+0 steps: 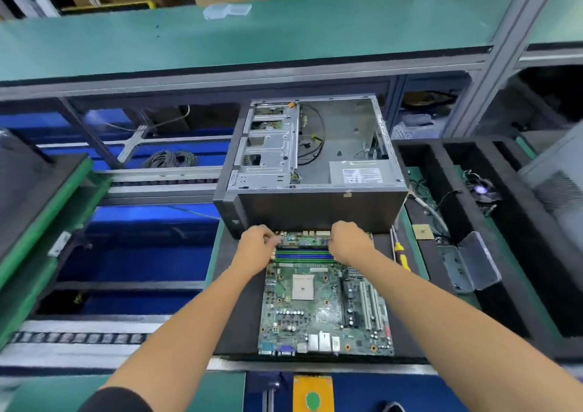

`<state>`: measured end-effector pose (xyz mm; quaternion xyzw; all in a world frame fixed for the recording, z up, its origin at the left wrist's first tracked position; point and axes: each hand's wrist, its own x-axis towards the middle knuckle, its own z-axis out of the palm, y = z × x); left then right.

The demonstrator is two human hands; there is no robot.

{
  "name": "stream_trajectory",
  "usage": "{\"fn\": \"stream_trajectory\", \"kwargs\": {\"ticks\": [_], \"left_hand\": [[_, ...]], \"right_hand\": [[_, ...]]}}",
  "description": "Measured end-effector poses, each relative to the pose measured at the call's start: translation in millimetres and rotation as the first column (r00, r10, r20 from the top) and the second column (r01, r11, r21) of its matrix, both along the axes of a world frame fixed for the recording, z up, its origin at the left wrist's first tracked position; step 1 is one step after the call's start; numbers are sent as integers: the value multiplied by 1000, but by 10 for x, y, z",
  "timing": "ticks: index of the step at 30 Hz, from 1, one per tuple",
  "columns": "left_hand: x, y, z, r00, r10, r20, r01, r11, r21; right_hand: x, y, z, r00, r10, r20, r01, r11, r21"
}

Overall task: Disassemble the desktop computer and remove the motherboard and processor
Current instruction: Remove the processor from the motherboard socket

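Both hands, left [257, 244] and right [350, 241], pinch opposite ends of the motherboard's [325, 310] memory sticks [304, 255].

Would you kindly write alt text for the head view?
Both hands, left and right, rest at the ends of the memory slots on a motherboard lying flat on a black mat, before the opened, emptied case.

A green motherboard [325, 304] is seen — crossed by blue and green memory slots [304, 255] and bearing a pale grey socket [303, 287] — on a black mat [239, 301], beside a silver-grey, black-fronted case [310, 171], a yellow-handled screwdriver [402, 255] and a teal shelf [252, 36].
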<state>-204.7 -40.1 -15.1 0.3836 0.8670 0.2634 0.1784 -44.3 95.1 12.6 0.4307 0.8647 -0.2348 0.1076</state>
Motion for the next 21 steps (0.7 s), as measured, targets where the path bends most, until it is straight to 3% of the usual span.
{"fn": "stream_trajectory", "kwargs": {"ticks": [6,10,17,19,21], "left_hand": [[-129,62,-27,983,57,175,-46,997,-68],[-215,94,-71,918,156,364,-130,987,-94],[-220,121,-123,798,314,514,-279,949,-145],[-222,136,-104,822,286,492,-243,958,-151],[-209,139,-80,914,167,369,-127,983,-132]], "right_hand": [[-15,-18,-19,978,-209,5,209,978,10],[-3,24,-10,972,-237,7,237,971,-38],[4,77,-63,969,-244,-35,239,966,-99],[2,70,-71,971,-237,-37,233,969,-83],[-14,67,-66,980,-198,-30,195,978,-69]]}}
